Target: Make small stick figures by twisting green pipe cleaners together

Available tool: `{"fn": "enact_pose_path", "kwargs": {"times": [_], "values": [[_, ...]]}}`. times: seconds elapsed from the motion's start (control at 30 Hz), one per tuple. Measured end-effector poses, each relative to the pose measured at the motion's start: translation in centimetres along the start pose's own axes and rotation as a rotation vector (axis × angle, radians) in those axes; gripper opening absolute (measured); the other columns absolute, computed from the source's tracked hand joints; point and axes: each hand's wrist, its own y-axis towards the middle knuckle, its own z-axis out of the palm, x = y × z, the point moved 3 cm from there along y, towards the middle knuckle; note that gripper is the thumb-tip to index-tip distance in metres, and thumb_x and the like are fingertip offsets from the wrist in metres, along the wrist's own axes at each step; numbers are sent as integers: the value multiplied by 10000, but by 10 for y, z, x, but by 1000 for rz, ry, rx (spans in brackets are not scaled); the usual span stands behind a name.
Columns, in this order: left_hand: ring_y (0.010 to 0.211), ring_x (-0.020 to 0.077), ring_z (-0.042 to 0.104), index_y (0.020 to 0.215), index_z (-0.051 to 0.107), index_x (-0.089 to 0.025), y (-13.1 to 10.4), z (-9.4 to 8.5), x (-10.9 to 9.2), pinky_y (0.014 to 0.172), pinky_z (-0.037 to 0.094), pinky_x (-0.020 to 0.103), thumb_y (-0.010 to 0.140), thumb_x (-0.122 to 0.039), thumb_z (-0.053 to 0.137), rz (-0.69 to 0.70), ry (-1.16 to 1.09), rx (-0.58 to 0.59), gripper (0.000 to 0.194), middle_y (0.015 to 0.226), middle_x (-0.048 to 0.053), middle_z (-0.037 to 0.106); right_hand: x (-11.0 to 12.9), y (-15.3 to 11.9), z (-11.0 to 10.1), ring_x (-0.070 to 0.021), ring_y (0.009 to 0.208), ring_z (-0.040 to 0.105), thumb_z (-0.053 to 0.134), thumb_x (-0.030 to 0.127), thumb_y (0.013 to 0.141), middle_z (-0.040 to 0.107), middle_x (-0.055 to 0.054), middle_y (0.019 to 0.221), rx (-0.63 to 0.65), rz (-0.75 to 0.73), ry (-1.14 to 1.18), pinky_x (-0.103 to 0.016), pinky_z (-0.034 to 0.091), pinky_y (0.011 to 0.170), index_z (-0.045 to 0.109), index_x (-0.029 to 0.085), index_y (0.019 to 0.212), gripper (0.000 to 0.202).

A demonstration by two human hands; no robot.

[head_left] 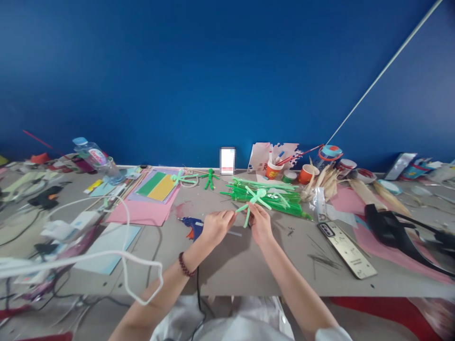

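While L hand (pixel 218 226) is pinching (head view): fingertips are pressing together on limb end of lt-green fig. (pixel 255 200)
R hand (pixel 261 223): thumb + fingers are pinching same fig. nr its middle, above desk (pixel 232 267)
Head + 4 limbs: are showing, so basic shaping's apparently done; what's left, can't tell
Green stems (pixel 282 198): are lying bundled behind, prob. unused
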Motion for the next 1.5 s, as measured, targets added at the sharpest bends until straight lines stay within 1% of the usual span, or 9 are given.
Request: {"fn": "enact_pose_path", "kwargs": {"times": [0.3,0.47,0.67,0.77,0.93,1.1,1.27,1.4,1.5], "values": [[887,208,615,965,700,-162,14,1,11,715,490,285,779,-422,579,-476,-889,77,342,985,97,682,-6,-4,8,-90,500,489,783,427,552,601,2,590,300,112,-105,-217,406,504,691,164,709,320],[895,208,609,859,729,-165,12,12,15,727,495,288,632,-373,736,-517,-1001,55,308,1076,96,659,-5,-9,12,-96,517,477,752,420,599,596,0,579,405,70,-183,-219,385,516,716,171,701,271],[766,185,616,807,731,-156,10,19,14,763,479,317,649,-368,733,-588,-1146,143,264,791,65,706,-10,-8,11,-113,545,483,698,489,662,577,-3,554,447,23,-274,-245,398,565,709,160,633,330],[734,173,615,741,719,-155,12,16,16,772,473,316,642,-380,736,-571,-1177,76,246,731,51,696,-10,-4,10,-158,669,561,668,520,677,653,-39,700,405,-17,-305,-272,434,648,716,164,675,359],[721,161,593,706,694,-151,11,12,22,741,456,298,575,-360,777,-615,-1121,-81,261,723,32,678,13,-6,4,-196,785,601,663,468,688,692,-47,815,241,-212,-484,-294,446,724,721,193,762,291],[724,136,576,760,689,-157,11,16,26,715,444,265,612,-384,751,-662,-1169,-119,278,736,28,657,45,-12,0,-209,842,620,615,400,760,696,-68,899,294,-267,-558,-309,461,760,713,198,877,254],[641,93,541,879,671,-182,13,17,22,622,442,223,673,-488,680,-681,-1313,-111,370,731,7,612,67,39,-7,-215,792,638,594,326,763,707,-56,838,291,-356,-761,-331,479,743,711,189,885,218],[582,80,526,877,662,-179,12,18,22,575,440,209,643,-484,704,-737,-1297,-68,386,658,-24,552,75,110,-6,-191,851,631,532,200,800,708,-51,918,195,-504,-1193,-306,456,817,710,184,905,208],[560,72,495,906,677,-174,12,20,24,537,415,198,633,-442,723,-730,-1242,-44,385,638,-28,540,66,150,0,-163,881,626,491,145,830,700,-63,975,264,-476,-1500,-250,443,824,701,168,966,251]]}}
